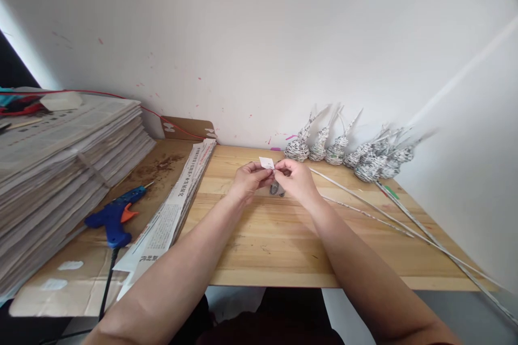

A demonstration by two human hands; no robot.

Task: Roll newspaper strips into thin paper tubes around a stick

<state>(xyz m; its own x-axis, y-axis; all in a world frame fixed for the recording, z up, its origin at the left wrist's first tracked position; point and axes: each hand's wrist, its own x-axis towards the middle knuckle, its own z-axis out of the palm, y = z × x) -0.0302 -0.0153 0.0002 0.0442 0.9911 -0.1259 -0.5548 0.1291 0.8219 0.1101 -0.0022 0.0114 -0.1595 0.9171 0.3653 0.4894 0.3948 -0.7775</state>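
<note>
Above the middle of the table, my left hand (251,179) and my right hand (296,177) meet with their fingertips pinched. A small white paper piece (266,162) sticks up between them, with a dark mark on it. My left thumb and fingers are closed on its lower edge. My right fingers pinch right beside it, and what lies between them is mostly covered. Just below the fingers shows a small grey patterned piece (277,188), partly hidden; I cannot tell whether it is held or rests on the table.
Thin rolled newspaper tubes (364,195) stretch across the table's right side. Several woven newspaper shapes (297,149) with upright ends stand by the wall. On the left are newspaper strips (184,183), a blue glue gun (117,218) on cardboard (73,288), and a tall paper stack (73,172).
</note>
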